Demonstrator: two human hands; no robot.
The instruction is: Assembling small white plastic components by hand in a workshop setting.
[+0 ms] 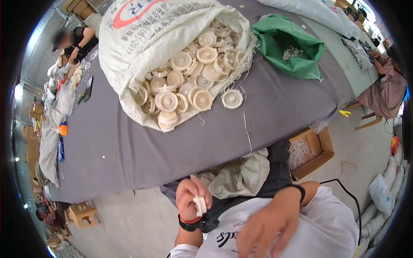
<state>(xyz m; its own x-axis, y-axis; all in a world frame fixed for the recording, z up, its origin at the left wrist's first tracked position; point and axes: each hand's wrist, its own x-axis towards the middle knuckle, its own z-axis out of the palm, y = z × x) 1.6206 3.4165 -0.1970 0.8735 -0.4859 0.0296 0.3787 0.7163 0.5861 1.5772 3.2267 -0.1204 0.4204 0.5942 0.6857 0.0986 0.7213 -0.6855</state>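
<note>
My left hand (189, 197) is closed round a cream plastic wheel (200, 206), held edge-on in front of the table edge. My right hand (270, 221), blurred by motion, hangs over my white shirt with its fingers apart and pointing down; nothing shows in it. On the table, a large white woven sack (124, 56) lies on its side with its mouth towards me. Many cream plastic wheels (206, 55) fill its opening. One loose wheel (232, 99) lies flat just outside, to the right. Across my lap lies a pale woven sack (241, 178).
A green woven bag (279, 34) with small pale parts stands at the table's far right. Below the right edge, a cardboard box (316, 155) holds clear rings. A black cable (348, 193) runs on the right. Other people sit at far left and right.
</note>
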